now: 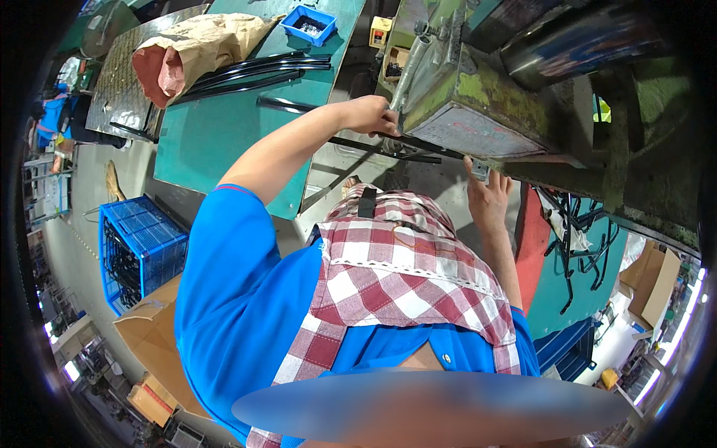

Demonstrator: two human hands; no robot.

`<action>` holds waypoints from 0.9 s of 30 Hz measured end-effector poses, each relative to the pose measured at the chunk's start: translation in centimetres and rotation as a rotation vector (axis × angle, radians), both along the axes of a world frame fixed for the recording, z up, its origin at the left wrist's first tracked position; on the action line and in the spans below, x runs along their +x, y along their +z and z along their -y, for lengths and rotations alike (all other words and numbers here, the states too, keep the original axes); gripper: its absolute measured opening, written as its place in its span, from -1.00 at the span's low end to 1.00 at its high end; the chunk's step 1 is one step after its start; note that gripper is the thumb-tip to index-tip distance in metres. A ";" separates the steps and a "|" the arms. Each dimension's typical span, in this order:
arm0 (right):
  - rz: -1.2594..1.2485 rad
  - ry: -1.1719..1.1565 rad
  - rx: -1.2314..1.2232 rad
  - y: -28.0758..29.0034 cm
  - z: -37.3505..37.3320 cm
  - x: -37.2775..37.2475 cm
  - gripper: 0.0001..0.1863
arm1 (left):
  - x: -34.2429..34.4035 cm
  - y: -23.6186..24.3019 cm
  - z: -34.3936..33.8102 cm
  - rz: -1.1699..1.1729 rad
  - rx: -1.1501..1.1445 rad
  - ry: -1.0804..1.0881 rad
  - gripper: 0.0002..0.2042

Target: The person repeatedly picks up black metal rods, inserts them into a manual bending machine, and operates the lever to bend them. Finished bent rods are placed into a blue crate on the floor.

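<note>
My left hand (370, 116) is closed around a black tube (429, 144) at the front of a worn green press-like machine (478, 112). The tube slants down to the right, along the machine's lower edge. My right hand (489, 198) is raised at that edge, its index finger stretched up by the tube's right end and its fingers apart. Between those fingers shows a small silver metal part (480, 171); whether the hand touches it I cannot tell. Just below my left hand, another black bar (418, 157) crosses above the floor.
On the green table (202, 153) at left lie several black tubes (261, 73), a brown paper sack (216, 45) and a blue tray (308, 26) of small parts. A blue crate (146, 246) stands lower left. Bent black tubes (571, 243) rest on another table at right, beside cardboard boxes (650, 284).
</note>
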State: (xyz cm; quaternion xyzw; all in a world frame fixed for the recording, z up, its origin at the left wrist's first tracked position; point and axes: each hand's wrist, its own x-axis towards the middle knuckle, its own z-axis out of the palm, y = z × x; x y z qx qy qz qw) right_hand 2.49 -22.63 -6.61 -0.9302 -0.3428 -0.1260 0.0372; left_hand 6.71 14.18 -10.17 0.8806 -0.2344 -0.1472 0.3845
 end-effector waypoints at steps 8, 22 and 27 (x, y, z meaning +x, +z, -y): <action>-0.092 -0.045 -0.006 -0.2 -0.7 0.0 -0.36 | -1.4 0.8 0.6 0.338 0.111 -0.025 -0.72; 0.009 0.015 0.027 -2.0 -1.8 -0.4 -0.23 | -11.7 0.3 -1.4 0.747 0.560 0.358 -0.44; -0.032 0.003 0.065 -2.8 -1.5 -0.3 -0.26 | -12.5 1.0 -2.4 0.693 0.547 0.445 -0.46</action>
